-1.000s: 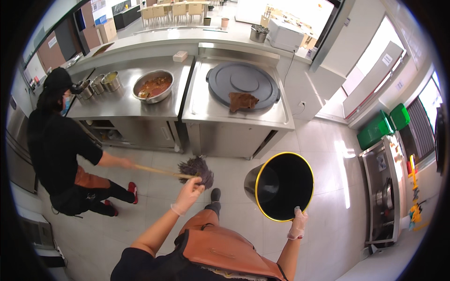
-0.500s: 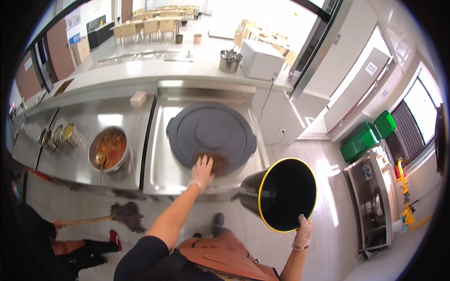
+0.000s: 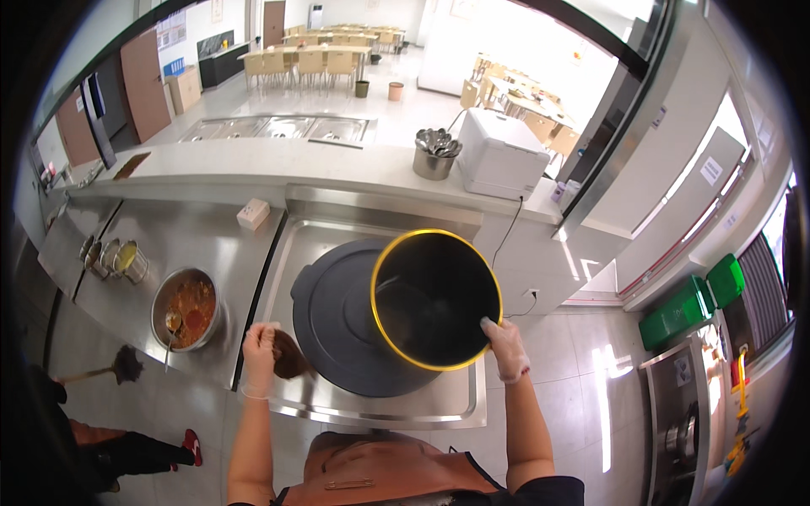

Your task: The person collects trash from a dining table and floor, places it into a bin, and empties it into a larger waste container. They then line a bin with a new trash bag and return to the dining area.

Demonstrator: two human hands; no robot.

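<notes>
My left hand [image 3: 259, 357], in a clear glove, is closed on a brown cloth [image 3: 289, 356] at the near left edge of a large round dark grey lid [image 3: 333, 337]. The lid lies on a stainless steel counter [image 3: 283, 395] with a raised rim. My right hand [image 3: 506, 350], gloved too, grips the yellow rim of a black bucket [image 3: 434, 295]. Its mouth faces up toward me, and nothing shows inside. The bucket covers the lid's right part; I cannot tell whether its bottom rests there.
On the left counter stand a steel pot of reddish stew [image 3: 187, 312] with a ladle, several small steel containers [image 3: 126, 260] and a small white box [image 3: 253, 214]. Beyond are a utensil pot [image 3: 434, 160] and a white box-shaped appliance [image 3: 504, 156]. A person [image 3: 126, 447] holds a mop at left.
The bucket has moved left from beside the counter to above the lid. My left hand has drawn the cloth from the lid's near middle to its left edge.
</notes>
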